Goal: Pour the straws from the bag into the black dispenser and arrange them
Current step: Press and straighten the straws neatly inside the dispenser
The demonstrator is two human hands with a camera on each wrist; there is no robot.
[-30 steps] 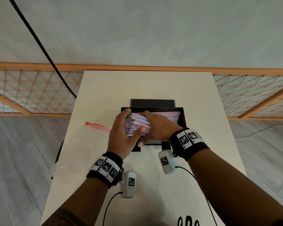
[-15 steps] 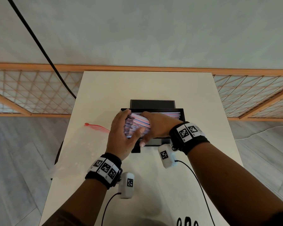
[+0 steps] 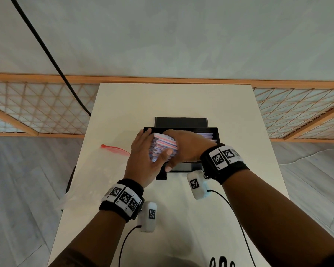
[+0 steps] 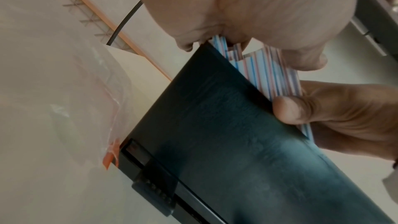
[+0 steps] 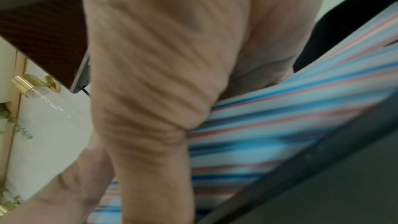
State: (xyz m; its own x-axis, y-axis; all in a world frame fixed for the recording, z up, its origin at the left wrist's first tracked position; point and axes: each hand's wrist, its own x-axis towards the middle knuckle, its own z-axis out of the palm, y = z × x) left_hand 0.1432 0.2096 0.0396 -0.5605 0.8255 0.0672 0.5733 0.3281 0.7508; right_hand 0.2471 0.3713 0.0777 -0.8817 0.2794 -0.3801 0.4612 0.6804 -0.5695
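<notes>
Both hands piled onto one bundle of straws point(image 3: 165, 146) right at the left end of the black dispenser point(image 3: 213, 132), sitting mid-worktop point(image 3: 181, 101). Left hand point(image 3: 143, 162) cupped against the bundle's left ends, fingers curled up over the far side and thumb across the near side, so gripping the straws. Right hand point(image 3: 187, 149) laid over the top, fingers wrapped down round the same bundle, thumb tip poking out at the front edge of the dispenser. More straws lying flat inside toward the right end, running lengthwise.

Straws: thin tubes, white with red and blue stripes, cut ends roughly flush in the left wrist view point(image 4: 264, 67). Dispenser: boxy, matte black with a slight sheen, hard straight edges, lid point(image 3: 181, 122) standing open at the back.

Bag point(image 3: 96, 170): clear, floppy plastic with a red zip strip, slumped flat on the left side of the worktop, its far corner just beside the dispenser, its left part spilling over the worktop's left edge.

Room to move: plenty of bare cream worktop behind the dispenser up to the far edge, a fair strip to the right, and open surface in front near the wrists. Smooth, pale, square-cornered top
</notes>
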